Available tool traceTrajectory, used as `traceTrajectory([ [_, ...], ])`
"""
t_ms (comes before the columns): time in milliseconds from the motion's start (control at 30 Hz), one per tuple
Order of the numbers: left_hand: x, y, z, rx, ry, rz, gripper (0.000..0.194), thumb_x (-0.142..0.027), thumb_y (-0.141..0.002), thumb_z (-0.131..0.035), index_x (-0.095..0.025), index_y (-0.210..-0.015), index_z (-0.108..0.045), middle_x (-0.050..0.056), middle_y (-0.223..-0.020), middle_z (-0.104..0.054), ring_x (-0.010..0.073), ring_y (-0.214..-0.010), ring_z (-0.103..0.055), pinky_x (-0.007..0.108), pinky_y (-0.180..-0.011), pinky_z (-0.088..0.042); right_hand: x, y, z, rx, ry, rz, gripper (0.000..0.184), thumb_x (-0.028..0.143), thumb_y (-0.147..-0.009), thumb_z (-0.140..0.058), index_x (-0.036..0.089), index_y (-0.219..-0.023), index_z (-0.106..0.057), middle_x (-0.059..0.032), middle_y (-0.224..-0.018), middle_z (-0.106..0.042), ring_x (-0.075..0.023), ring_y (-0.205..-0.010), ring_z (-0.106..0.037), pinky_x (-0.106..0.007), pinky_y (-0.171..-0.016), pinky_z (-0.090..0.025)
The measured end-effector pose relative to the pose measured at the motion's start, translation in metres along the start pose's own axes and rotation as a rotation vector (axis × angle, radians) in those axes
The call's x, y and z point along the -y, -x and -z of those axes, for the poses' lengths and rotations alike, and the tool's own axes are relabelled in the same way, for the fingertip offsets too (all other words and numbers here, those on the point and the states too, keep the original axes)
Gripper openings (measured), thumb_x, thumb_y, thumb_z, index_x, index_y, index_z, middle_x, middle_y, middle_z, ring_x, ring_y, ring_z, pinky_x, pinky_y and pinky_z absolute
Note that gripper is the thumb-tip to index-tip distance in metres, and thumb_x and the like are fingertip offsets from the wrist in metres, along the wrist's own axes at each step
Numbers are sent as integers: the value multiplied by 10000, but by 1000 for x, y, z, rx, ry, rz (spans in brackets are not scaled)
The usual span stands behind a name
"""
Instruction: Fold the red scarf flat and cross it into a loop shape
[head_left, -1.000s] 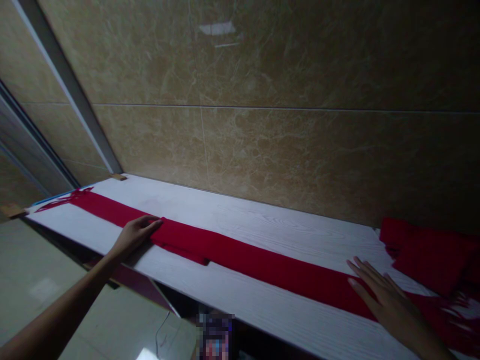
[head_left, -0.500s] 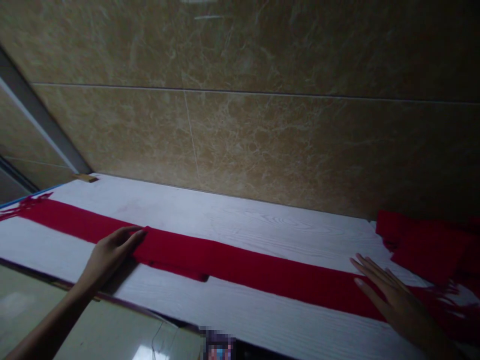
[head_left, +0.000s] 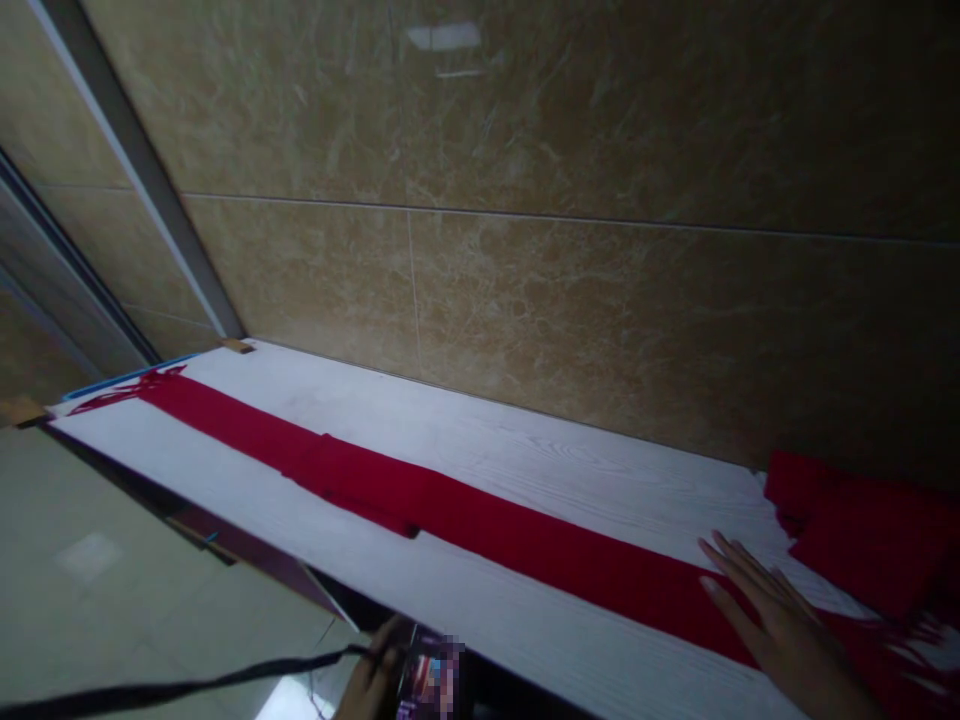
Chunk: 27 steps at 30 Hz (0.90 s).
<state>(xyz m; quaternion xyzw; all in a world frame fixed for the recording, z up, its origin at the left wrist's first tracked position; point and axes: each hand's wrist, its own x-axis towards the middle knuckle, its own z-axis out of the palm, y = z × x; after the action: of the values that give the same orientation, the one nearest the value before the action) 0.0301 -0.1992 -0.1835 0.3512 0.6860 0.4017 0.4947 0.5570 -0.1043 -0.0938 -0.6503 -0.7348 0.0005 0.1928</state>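
Observation:
A long red fringed scarf (head_left: 525, 530) lies stretched along a white wood-grain board (head_left: 480, 590), with a doubled section near its middle. On its right end rests my right hand (head_left: 772, 620), fingers stretched out and apart, holding nothing. My left hand (head_left: 367, 678) is low at the board's front edge, its fingers curled at the left side of a phone (head_left: 429, 675) with a lit, blurred-out screen. A black strap (head_left: 225, 672) runs leftward from those fingers. Part of the left hand is cut off by the frame's bottom.
More red fabric (head_left: 862, 530) is heaped at the board's right back corner. A brown marbled tile wall (head_left: 525, 300) stands right behind the board, with a grey metal post (head_left: 161, 190) at the left. Pale floor (head_left: 97, 590) shows below the front edge.
My left hand has left the scarf's middle and moved down to the phone; the strap has come into view. My right hand stays on the scarf. The view has shifted leftward.

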Motion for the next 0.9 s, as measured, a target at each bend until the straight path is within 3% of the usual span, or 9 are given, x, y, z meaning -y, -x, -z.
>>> traceTrajectory([
  [100, -7, -15, -14, -89, -67, -52, 622, -673, -672, -573, -262, -1108, -739, 106, -1349, -697, 340, -1370, -574, 410, -1123, -498, 0, 0, -4, -19, -9, 14, 728, 735, -937, -388, 237, -1420, -609, -116, -1501, -573, -337, -1429, -489, -641, -1166, -409],
  [200, -17, -20, -20, -86, -171, -55, 576, -640, -608, -613, -250, -1011, -744, 128, -1247, -744, 375, -1333, -598, 424, -1129, -490, 3, 0, -4, -49, -29, 12, 726, 741, -934, -393, 239, -1408, -620, -117, -1518, -553, -333, -1436, -481, -639, -1184, -385],
  [367, -40, -12, -27, -75, -221, -101, 531, -660, -653, -642, -233, -953, -743, 150, -1203, -759, 386, -1263, -646, 444, -1112, -501, 8, 0, -1, -35, -48, -12, 756, 769, -926, -365, 244, -1403, -628, -105, -1521, -546, -324, -1443, -472, -626, -1196, -375],
  [533, -57, -3, -33, -92, -244, -68, 556, -638, -610, -719, -216, -972, -747, 171, -1191, -759, 403, -1257, -646, 464, -1079, -526, 7, -1, -2, -46, -44, -1, 781, 797, -913, -359, 249, -1395, -636, -99, -1512, -559, -332, -1442, -475, -622, -1188, -390],
  [633, -52, -3, -29, -75, -219, -71, 576, -631, -574, -755, -251, -1008, -750, 138, -1166, -771, 402, -1241, -652, 450, -1060, -541, 4, 0, -5, -48, -32, -4, 767, 785, -922, -352, 259, -1412, -621, -89, -1521, -552, -330, -1446, -471, -623, -1181, -400],
  [767, -30, 0, -16, -18, -136, -25, 718, -647, -545, -790, -259, -1146, -722, 120, -1101, -773, 387, -1132, -697, 434, -1000, -576, 0, 3, -9, -53, -21, 19, 748, 759, -939, -343, 265, -1443, -591, -83, -1525, -550, -326, -1446, -472, -624, -1168, -418],
  [900, -5, 11, -2, 52, -27, -43, 943, -693, -626, -771, -180, -1395, -587, 170, -1268, -694, 363, -1167, -673, 427, -1018, -558, -5, 6, -13, -63, -13, 37, 738, 763, -939, -337, 272, -1422, -603, -86, -1500, -576, -338, -1419, -506, -651, -1153, -421],
])
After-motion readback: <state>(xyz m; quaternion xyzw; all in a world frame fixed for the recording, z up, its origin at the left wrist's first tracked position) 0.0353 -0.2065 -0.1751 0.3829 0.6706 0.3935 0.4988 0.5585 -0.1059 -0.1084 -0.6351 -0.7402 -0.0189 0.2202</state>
